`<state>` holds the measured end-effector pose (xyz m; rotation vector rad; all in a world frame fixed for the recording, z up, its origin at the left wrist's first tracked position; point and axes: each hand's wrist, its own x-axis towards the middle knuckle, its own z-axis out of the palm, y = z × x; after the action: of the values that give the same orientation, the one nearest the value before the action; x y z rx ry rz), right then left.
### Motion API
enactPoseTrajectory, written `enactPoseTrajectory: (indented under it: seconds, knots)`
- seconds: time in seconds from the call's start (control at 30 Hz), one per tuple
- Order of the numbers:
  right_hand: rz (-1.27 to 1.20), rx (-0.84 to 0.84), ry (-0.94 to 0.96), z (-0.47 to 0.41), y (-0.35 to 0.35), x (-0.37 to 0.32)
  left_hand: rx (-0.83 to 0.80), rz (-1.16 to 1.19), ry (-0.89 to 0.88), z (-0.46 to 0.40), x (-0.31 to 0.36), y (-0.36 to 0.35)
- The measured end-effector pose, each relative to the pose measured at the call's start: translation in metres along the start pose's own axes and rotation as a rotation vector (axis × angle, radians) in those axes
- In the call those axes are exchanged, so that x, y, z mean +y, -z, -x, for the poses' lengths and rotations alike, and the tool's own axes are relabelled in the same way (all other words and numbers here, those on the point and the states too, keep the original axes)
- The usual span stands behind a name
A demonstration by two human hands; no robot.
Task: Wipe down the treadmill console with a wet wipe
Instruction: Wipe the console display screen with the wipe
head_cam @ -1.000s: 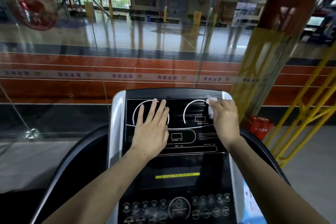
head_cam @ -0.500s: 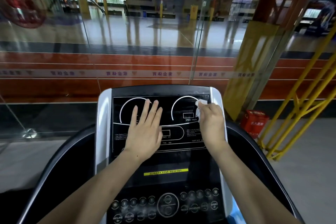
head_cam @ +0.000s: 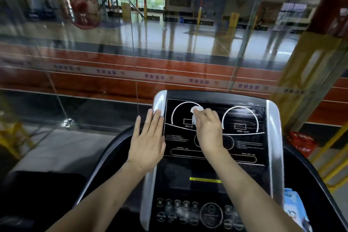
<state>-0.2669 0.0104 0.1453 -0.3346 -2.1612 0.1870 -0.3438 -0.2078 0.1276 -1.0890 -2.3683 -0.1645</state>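
The treadmill console point(head_cam: 244, 143) is a black panel with white dial arcs, silver side trims and round buttons along its lower edge. My right hand point(head_cam: 209, 130) grips a crumpled white wet wipe point(head_cam: 195, 113) and presses it on the left dial arc. My left hand point(head_cam: 147, 141) lies flat with straight fingers on the console's left silver trim, fingertips near its top corner. Wet streaks show on the right dial.
A glass wall stands right behind the console, with a sports hall beyond. A blue wipe packet point(head_cam: 294, 207) lies on the right side arm. A red box point(head_cam: 302, 143) and yellow railings point(head_cam: 331, 158) stand at right. Black handrails point(head_cam: 105, 162) curve around both sides.
My right hand has carried the wipe from the right dial across to the left dial. My left hand has slid off the left dial onto the left silver trim. The view shifted left.
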Motion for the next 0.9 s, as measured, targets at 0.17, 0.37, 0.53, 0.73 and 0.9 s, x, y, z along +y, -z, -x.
enactPoseTrajectory:
  seconds: [0.17,0.37,0.53,0.73,0.9]
  knots:
    - [-0.024,-0.056,0.112,-0.013,-0.027,-0.060,-0.003,-0.015,0.003,0.011,-0.027,-0.002]
    - [-0.081,-0.127,0.209,0.005,-0.023,-0.063,-0.013,0.004,0.011,0.010,-0.023,-0.004]
    - [-0.079,-0.130,0.256,0.020,-0.001,-0.026,0.003,0.023,-0.044,0.000,0.004,0.001]
    - [-0.039,-0.046,0.121,0.039,0.049,0.052,-0.018,0.086,-0.098,-0.023,0.068,0.001]
    - [0.038,-0.033,-0.007,0.048,0.087,0.107,-0.028,0.116,-0.168,-0.037,0.115,0.000]
